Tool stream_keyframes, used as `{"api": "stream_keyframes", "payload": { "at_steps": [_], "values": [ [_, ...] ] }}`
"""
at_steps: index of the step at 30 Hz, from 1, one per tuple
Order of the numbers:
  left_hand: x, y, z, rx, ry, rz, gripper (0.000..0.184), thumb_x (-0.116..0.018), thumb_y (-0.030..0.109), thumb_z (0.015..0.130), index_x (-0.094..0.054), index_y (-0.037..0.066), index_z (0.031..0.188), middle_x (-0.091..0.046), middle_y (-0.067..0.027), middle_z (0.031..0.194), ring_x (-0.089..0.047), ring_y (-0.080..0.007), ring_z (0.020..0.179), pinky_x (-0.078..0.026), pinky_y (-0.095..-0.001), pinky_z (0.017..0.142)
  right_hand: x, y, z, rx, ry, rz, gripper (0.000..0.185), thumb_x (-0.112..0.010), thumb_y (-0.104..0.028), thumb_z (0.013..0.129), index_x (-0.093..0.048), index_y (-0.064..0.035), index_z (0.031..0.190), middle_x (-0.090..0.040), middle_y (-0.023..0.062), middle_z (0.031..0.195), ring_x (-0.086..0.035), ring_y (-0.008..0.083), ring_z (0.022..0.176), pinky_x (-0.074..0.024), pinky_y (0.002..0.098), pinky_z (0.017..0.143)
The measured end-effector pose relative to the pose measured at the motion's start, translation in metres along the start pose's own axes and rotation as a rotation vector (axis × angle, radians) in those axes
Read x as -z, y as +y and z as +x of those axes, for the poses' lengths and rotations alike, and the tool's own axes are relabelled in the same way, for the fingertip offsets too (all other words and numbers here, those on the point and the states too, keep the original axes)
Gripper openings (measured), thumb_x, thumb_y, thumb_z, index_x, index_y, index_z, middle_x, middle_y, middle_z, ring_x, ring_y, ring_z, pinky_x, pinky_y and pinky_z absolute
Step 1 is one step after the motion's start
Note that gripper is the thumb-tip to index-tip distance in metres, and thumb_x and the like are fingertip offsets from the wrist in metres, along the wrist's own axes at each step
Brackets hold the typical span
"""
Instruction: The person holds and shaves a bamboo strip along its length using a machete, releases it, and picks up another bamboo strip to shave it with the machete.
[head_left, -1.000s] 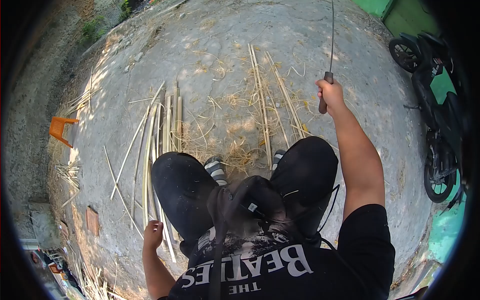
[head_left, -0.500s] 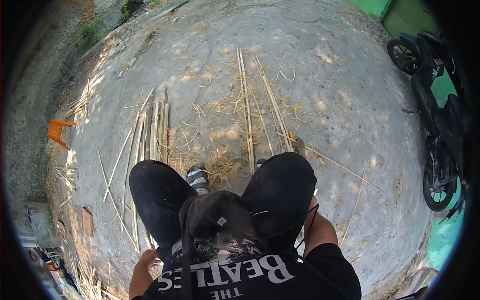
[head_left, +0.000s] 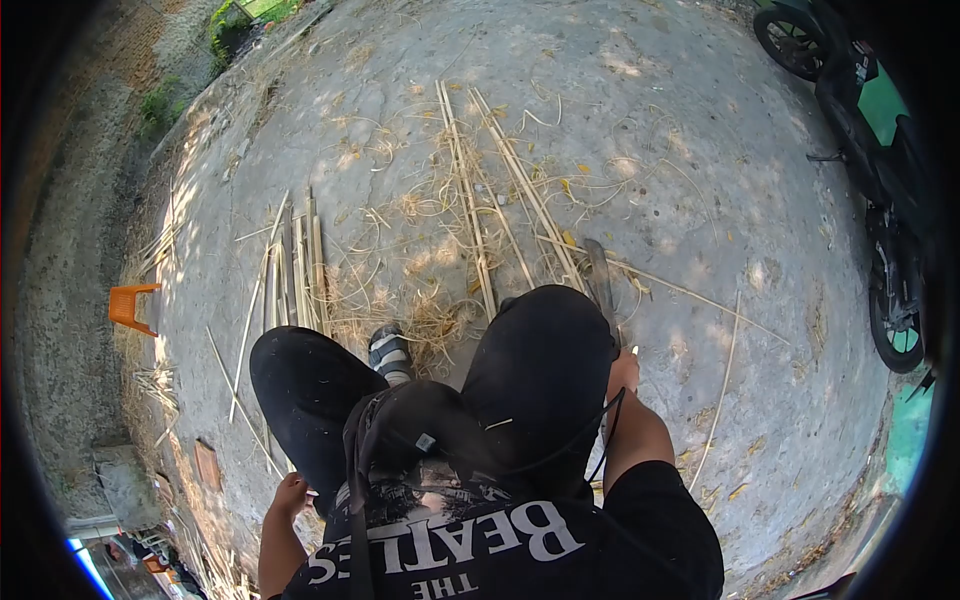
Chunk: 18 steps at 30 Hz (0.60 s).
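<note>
My right hand (head_left: 624, 372) is closed beside my right thigh, and a small pale tip shows at its fingers. What it holds is mostly hidden. Just ahead of it, beyond my right knee, is a dark knife blade (head_left: 600, 272); its handle is out of sight. At my left hip, my left hand (head_left: 291, 494) has its fingers curled together near a small pale bit, too small to make out. Long pale strips (head_left: 458, 190) lie on the concrete in front of my right knee. A bundle of strips (head_left: 300, 265) lies beyond my left knee.
One thin strip (head_left: 700, 297) stretches right from the blade; another (head_left: 722, 385) lies right of my right arm. Curly shavings (head_left: 430, 315) surround my sandalled foot. An orange stool (head_left: 130, 308) and brown block (head_left: 207, 465) are at left, a motorcycle (head_left: 850, 130) at right.
My right hand has come down from its raised position with the knife to beside my thigh. Thin strips now show on the ground at right. The view has shifted.
</note>
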<state>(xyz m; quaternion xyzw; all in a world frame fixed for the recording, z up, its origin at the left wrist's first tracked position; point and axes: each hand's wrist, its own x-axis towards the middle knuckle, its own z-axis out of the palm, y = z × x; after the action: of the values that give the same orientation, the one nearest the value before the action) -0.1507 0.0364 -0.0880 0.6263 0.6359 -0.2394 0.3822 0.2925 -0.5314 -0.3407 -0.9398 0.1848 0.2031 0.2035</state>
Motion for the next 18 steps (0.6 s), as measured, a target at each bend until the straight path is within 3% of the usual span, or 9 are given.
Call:
{"api": "stream_keyframes", "payload": {
  "at_steps": [4, 7, 13, 18],
  "values": [
    [0.000, -0.010, -0.001, 0.036, 0.012, 0.036, 0.047, -0.062, 0.041, 0.104, -0.057, 0.004, 0.133, -0.071, -0.0103, 0.104, -0.070, -0.0215, 0.084, -0.060, -0.0389, 0.067, 0.024, -0.032, 0.014, -0.018, -0.058, 0.082, 0.036, -0.074, -0.026, 0.088, -0.070, -0.0037, 0.115, -0.073, 0.0214, 0.110, -0.069, 0.0421, 0.111, -0.0536, 0.0503, 0.097],
    [-0.002, -0.028, 0.007, 0.032, -0.023, 0.027, 0.048, -0.062, 0.040, 0.104, -0.057, 0.004, 0.134, -0.070, -0.0109, 0.107, -0.069, -0.0214, 0.083, -0.062, -0.0414, 0.070, 0.007, -0.033, 0.025, -0.102, -0.090, 0.173, 0.035, -0.073, -0.026, 0.088, -0.069, -0.0045, 0.116, -0.073, 0.0210, 0.115, -0.069, 0.0416, 0.112, -0.0536, 0.0508, 0.097],
    [-0.006, -0.060, 0.009, 0.049, -0.039, 0.010, 0.039, -0.058, 0.034, 0.106, -0.059, 0.004, 0.132, -0.070, -0.0114, 0.112, -0.069, -0.0227, 0.085, -0.063, -0.0436, 0.068, -0.035, -0.018, 0.024, -0.007, 0.003, -0.072, 0.043, -0.068, -0.039, 0.093, -0.065, -0.0059, 0.121, -0.071, 0.0225, 0.121, -0.069, 0.0403, 0.116, -0.0537, 0.0510, 0.097],
    [-0.009, -0.051, -0.012, 0.096, 0.029, 0.065, 0.037, -0.057, 0.034, 0.107, -0.060, 0.007, 0.132, -0.071, -0.0113, 0.112, -0.073, -0.0255, 0.092, -0.062, -0.0439, 0.065, -0.036, -0.007, 0.035, 0.001, -0.128, 0.024, 0.056, -0.068, -0.052, 0.091, -0.064, -0.0051, 0.121, -0.071, 0.0230, 0.121, -0.068, 0.0416, 0.117, -0.0533, 0.0508, 0.098]
  ]
}}
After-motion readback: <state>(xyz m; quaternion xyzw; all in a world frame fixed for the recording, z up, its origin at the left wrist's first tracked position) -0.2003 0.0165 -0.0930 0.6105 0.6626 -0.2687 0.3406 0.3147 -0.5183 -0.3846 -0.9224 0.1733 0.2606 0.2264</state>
